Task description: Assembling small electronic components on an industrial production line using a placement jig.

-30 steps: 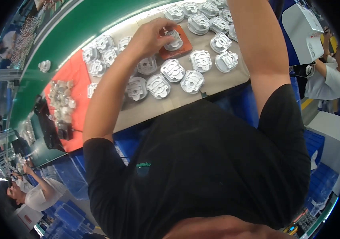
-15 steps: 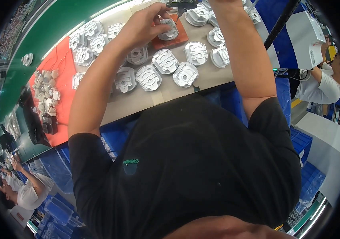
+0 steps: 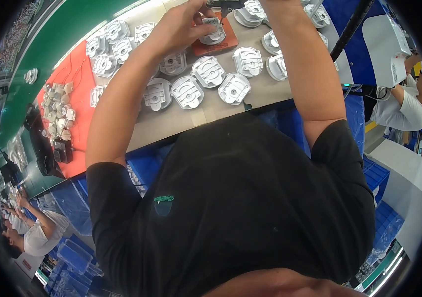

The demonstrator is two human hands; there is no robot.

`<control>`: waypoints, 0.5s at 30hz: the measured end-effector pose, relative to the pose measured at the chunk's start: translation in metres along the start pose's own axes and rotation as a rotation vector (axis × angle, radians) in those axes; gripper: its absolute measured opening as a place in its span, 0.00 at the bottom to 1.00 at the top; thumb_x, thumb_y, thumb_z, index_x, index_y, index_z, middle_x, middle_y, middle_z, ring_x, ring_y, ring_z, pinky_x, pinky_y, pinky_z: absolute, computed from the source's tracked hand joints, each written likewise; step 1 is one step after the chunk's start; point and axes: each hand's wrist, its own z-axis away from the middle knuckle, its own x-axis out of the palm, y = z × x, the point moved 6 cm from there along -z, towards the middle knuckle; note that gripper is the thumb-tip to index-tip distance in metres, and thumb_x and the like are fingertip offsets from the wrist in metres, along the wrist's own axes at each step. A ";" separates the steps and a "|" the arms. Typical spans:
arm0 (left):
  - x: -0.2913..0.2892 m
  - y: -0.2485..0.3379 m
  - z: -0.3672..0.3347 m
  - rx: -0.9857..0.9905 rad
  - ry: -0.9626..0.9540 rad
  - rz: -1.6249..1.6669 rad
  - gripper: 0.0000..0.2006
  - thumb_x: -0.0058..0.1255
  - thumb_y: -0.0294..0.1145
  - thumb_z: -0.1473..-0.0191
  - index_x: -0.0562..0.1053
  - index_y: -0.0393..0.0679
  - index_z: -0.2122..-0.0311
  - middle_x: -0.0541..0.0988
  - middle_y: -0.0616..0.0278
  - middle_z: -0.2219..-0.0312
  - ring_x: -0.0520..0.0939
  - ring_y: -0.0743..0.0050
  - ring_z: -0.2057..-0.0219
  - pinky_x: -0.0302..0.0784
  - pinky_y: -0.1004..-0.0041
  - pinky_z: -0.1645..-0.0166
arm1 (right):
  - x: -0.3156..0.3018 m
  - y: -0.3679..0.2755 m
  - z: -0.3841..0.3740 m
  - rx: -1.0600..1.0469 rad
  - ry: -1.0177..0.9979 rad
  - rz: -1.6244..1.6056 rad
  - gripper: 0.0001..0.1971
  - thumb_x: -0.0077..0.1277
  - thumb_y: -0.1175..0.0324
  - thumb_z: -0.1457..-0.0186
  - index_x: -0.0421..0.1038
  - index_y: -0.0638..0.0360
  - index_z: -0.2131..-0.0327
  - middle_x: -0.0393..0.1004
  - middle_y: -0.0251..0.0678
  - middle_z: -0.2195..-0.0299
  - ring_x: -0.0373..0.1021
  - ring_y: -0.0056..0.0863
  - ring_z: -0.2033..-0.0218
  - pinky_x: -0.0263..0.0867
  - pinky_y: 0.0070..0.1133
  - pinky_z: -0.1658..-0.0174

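So, left hand [image 3: 181, 27] is pinching a white housing [image 3: 213, 36] on the red block [image 3: 217, 46]; right hand's past the top edge, can't tell its grip. Other housings [image 3: 208, 72] crowd close, but there's bare mat [image 3: 169, 124] along the near edge.

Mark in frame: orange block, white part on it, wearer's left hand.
Orange block [image 3: 229, 37]: head view, bare top surface right of the white part.
White part [image 3: 215, 37]: head view, upward face.
Left hand [image 3: 183, 24]: head view, back of the hand.
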 end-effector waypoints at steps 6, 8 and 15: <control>-0.003 0.010 -0.004 -0.012 0.004 -0.026 0.16 0.62 0.25 0.50 0.75 0.36 0.55 0.77 0.59 0.72 0.79 0.66 0.71 0.77 0.69 0.63 | 0.007 -0.002 0.003 -0.008 -0.042 -0.065 0.12 0.62 0.65 0.40 0.69 0.59 0.62 0.68 0.22 0.73 0.63 0.13 0.72 0.60 0.16 0.69; -0.005 0.011 -0.001 -0.117 -0.014 0.030 0.16 0.65 0.28 0.51 0.77 0.35 0.57 0.80 0.56 0.72 0.80 0.67 0.71 0.77 0.69 0.63 | 0.006 0.003 0.005 -0.022 -0.022 0.007 0.12 0.62 0.66 0.41 0.69 0.60 0.60 0.68 0.23 0.72 0.63 0.15 0.71 0.62 0.17 0.68; 0.003 -0.004 0.003 0.015 0.046 -0.032 0.30 0.68 0.30 0.48 0.70 0.42 0.41 0.80 0.62 0.59 0.76 0.76 0.64 0.77 0.73 0.55 | -0.004 -0.017 -0.020 -0.075 -0.024 0.049 0.12 0.59 0.62 0.39 0.70 0.60 0.61 0.68 0.24 0.74 0.62 0.15 0.73 0.60 0.17 0.68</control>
